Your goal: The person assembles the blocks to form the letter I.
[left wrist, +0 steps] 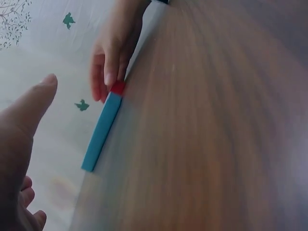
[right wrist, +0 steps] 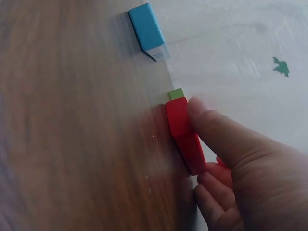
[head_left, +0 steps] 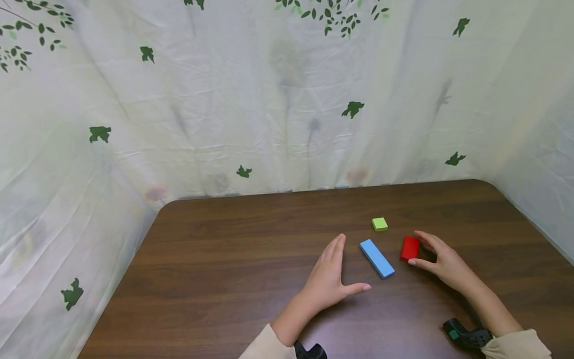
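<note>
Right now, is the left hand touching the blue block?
No, the left hand rests flat on the table, apart from the blue block.

Left hand point(head_left: 329, 276) flat, palm down, fingers straight and together pointing away, thumb spread out toward right. Right hand point(head_left: 441, 264) lower right, fingers curled, thumb and fingertips pinching. Both forearms angle in from bottom edge, pale sleeves at wrists, dark wrist straps just showing. Hands apart, not touching each other.
</note>
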`<state>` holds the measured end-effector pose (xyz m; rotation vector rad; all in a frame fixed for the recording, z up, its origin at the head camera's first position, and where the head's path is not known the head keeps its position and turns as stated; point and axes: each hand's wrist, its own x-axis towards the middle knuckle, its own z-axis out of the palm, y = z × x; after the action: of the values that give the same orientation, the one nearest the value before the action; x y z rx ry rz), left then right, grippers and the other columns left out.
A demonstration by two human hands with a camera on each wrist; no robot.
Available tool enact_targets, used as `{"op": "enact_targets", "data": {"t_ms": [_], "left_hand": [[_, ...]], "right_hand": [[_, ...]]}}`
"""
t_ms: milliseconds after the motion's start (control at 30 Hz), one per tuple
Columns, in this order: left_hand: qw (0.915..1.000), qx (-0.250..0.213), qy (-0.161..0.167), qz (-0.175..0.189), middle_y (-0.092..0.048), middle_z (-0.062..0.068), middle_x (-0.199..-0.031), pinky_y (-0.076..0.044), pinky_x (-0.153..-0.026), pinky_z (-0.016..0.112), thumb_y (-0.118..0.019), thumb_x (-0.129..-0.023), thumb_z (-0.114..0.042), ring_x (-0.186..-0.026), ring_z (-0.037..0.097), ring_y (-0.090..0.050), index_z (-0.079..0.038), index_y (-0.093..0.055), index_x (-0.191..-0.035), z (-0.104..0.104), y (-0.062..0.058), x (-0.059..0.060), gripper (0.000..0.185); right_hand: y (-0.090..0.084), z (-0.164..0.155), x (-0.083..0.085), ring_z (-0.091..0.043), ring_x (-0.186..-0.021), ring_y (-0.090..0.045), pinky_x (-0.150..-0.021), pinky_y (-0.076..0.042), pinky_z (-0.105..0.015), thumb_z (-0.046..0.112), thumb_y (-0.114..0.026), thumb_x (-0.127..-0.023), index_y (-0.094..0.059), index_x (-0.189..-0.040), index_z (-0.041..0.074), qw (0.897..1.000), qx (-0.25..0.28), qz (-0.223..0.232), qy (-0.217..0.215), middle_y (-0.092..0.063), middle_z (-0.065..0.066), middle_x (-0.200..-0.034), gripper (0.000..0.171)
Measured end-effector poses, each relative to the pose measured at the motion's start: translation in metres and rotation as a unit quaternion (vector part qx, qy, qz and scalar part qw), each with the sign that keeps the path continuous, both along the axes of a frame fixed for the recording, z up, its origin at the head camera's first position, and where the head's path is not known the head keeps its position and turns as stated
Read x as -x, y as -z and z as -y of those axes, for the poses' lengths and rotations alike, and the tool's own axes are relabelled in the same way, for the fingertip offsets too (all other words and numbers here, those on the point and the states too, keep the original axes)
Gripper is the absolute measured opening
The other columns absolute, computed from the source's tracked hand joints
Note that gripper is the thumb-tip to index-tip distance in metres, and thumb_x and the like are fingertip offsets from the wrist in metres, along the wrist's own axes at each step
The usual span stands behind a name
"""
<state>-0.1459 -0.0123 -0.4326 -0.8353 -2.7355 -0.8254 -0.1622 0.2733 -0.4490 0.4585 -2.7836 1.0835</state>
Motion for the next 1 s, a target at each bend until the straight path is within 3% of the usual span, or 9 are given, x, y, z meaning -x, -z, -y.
{"op": "enact_targets", "data": {"t_ms": [467, 1000], "left_hand": [[0.9988, 0.015, -0.024, 0.039, -0.021, 0.004, -0.132, -0.022, -0.094, 0.033, -0.044, -0.059, -0.07, -0.119, 0.017, -0.022, -0.005, -0.015, -0.131, -0.036, 0.017, 0.006, 0.101], [0.9937, 0.078, -0.08, 0.011, -0.028, 0.004, -0.129, -0.015, -0.097, 0.033, -0.049, -0.061, -0.066, -0.117, 0.014, -0.026, -0.003, -0.019, -0.13, -0.057, 0.027, 0.012, 0.098]], "right_hand": [[0.006, -0.001, 0.002, -0.035, -0.098, -0.042, -0.077, -0.034, -0.045, 0.031, -0.065, -0.068, -0.036, -0.12, -0.002, 1.0, -0.016, -0.015, 0.006, -0.039, -0.017, -0.115, 0.068], [0.006, -0.002, 0.0, -0.036, -0.1, -0.04, -0.077, -0.033, -0.049, 0.034, -0.064, -0.068, -0.036, -0.121, 0.0, 1.0, -0.023, -0.003, 0.009, -0.036, -0.018, -0.117, 0.069]]}}
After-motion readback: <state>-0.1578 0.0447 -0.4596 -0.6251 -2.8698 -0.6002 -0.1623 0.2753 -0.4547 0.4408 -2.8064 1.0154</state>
